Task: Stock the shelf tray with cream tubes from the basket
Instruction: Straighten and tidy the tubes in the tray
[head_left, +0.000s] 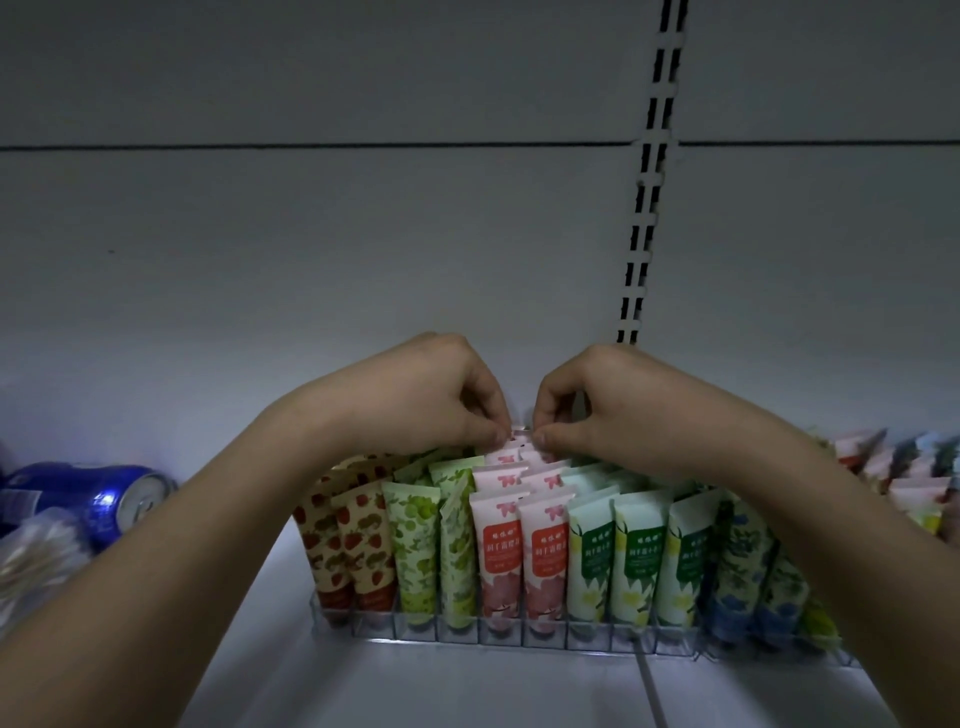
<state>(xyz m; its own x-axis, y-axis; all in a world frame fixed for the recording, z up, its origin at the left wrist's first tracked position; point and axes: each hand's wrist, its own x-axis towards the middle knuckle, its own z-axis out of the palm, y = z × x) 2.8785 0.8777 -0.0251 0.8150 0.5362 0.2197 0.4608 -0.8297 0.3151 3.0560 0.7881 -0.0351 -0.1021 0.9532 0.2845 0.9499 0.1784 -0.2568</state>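
Observation:
A clear plastic shelf tray holds rows of upright cream tubes: strawberry print at the left, then green leaf, pink, pale green with a dark label, and blue floral at the right. My left hand and my right hand meet over the back of the pink rows. Both pinch the crimped top of a pink tube at the rear, fingers curled. The basket is out of view.
A blue drink can lies on its side at the left, with a crinkled clear bag in front of it. More tubes stand at the far right. A slotted upright runs up the back wall.

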